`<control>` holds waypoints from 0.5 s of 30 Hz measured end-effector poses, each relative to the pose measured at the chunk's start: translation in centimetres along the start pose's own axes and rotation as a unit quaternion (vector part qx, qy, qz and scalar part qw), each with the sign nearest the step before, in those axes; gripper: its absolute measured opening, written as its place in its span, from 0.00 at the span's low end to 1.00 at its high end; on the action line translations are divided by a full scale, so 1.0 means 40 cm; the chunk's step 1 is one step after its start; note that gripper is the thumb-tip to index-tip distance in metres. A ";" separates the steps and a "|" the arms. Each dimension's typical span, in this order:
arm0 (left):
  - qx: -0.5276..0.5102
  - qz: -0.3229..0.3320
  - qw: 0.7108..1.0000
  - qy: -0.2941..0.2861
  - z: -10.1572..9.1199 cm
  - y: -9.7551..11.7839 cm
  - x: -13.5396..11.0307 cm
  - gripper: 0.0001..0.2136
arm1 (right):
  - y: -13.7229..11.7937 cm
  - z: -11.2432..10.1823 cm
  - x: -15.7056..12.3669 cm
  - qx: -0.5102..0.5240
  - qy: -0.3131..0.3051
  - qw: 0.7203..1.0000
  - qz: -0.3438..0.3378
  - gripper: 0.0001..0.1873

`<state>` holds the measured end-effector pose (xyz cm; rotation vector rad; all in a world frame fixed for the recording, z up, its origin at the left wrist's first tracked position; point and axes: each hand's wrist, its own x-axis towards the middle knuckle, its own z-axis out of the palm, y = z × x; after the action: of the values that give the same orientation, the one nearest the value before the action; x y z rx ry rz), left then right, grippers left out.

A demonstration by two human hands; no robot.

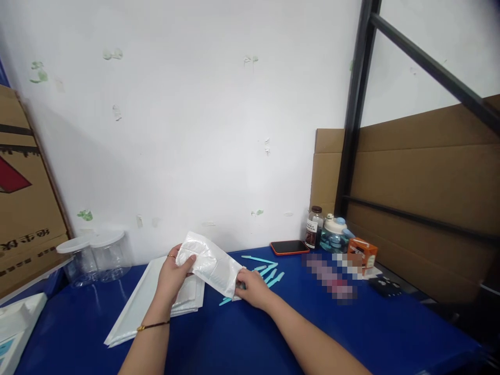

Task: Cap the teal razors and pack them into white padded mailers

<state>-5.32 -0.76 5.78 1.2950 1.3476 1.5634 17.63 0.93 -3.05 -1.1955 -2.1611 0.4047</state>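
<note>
My left hand [175,273] grips one end of a small white bubble mailer [214,263], thumb on its front, and holds it tilted above the table. At the mailer's right end, my right hand [253,288] has its fingers curled against the edge. A speck of teal shows between those fingers, but what they hold is mostly hidden. Several teal razors [275,278], slim and flat, lie loose on the table just behind my right hand. Under my left hand rests a stack of larger white mailers [135,304].
Two clear lidded jars [111,258] stand at the left on the blue table [219,346]. Toward the back right are a phone [289,247], a dark-capped bottle [313,229], a water bottle [334,237] and an orange box [361,252]. A black metal post [353,104] rises behind.
</note>
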 end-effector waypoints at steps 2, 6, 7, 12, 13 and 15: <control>0.003 0.011 1.000 0.016 -0.027 0.014 0.003 0.27 | -0.001 -0.015 -0.001 -0.020 -0.002 1.000 0.001 0.02; -0.033 0.026 0.995 0.091 -0.101 0.039 0.014 0.26 | 0.013 -0.064 -0.006 -0.061 -0.005 0.998 0.008 0.06; -0.047 0.031 0.991 0.118 -0.118 0.043 0.016 0.26 | 0.020 -0.078 -0.008 -0.076 -0.007 0.997 0.010 0.06; -0.065 0.122 0.942 0.307 -0.186 0.056 0.013 0.25 | 0.049 -0.126 -0.019 -0.175 -0.004 0.984 0.032 0.08; -0.037 0.144 0.936 0.320 -0.199 0.056 0.011 0.22 | 0.053 -0.131 -0.021 -0.185 0.001 0.982 0.036 0.08; 0.069 0.179 0.942 0.275 -0.229 0.048 0.011 0.12 | 0.062 -0.137 -0.025 -0.184 0.012 0.982 0.040 0.08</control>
<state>-14.01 -3.35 8.07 1.2896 1.6429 2.2382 23.21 1.25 -0.60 -1.4808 -2.2331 0.0190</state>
